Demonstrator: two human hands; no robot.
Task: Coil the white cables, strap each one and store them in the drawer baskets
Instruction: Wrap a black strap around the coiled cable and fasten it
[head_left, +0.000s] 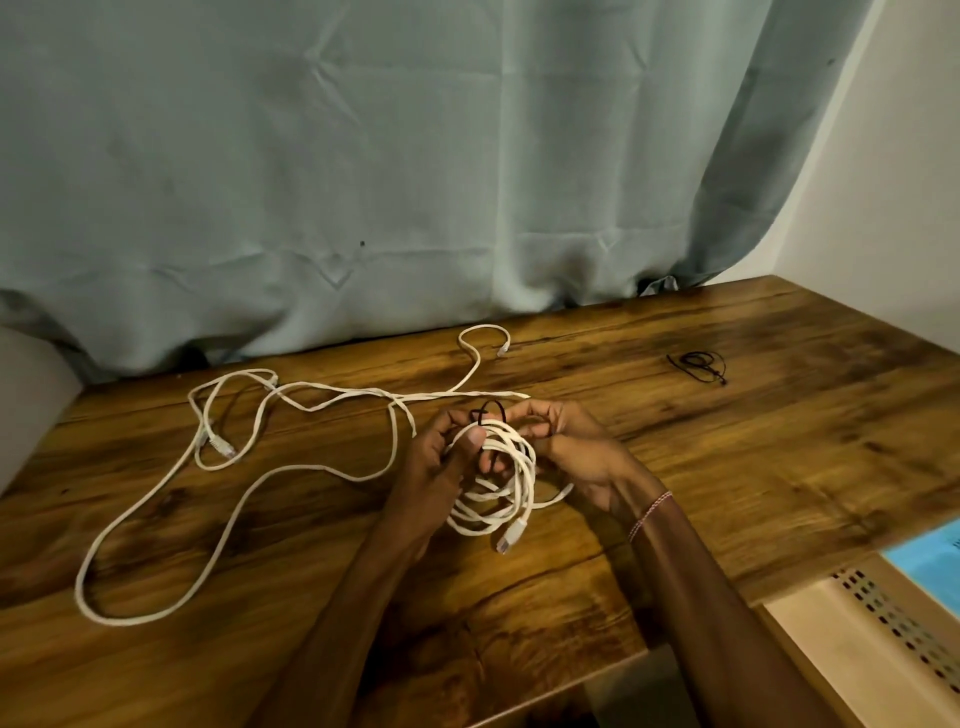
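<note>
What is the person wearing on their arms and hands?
Both arms are bare, with no sleeves or gloves showing. The left hand wears nothing that shows. The right hand has a thin red-and-white thread bracelet around its wrist.

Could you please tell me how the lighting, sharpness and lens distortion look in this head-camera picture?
Head view: dim, warm light, with a mild sheen on the table. Its wide lens bows the curtain edge at the right. It is soft throughout: the black strap that the right hand pinches looks smeared, while the coiled cable in the left hand stands out bright.
</note>
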